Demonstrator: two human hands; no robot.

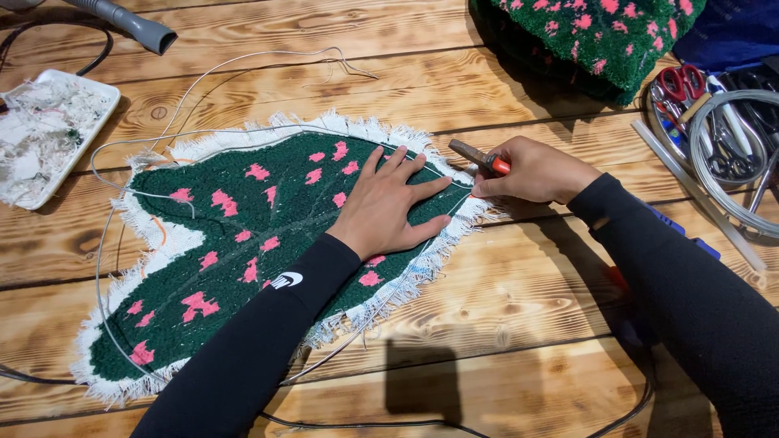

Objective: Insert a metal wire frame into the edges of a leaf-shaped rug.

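Black-sleeved forearms reach in from the wooden table's (519, 324) near edge. On its middle lies a leaf-shaped dark green tufted rug with pink patches (243, 243); the left hand (389, 203) presses flat on it, fingers spread. The right hand (531, 172) grips orange-handled pliers (479, 156) at the rug's far tip.

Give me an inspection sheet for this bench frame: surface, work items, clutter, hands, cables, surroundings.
Surface: wooden plank table, knotty, lit from above.
Work items: green leaf-shaped rug with pink spots and white fringe; thin wire looped round its edge.
Clutter: white tray of scraps; tool tray with scissors; second green rug.
Hands: left hand flat on rug; right hand gripping orange-handled pliers.
Cables: dark cable along near edge; grey hose.
Surroundings: nothing seen.
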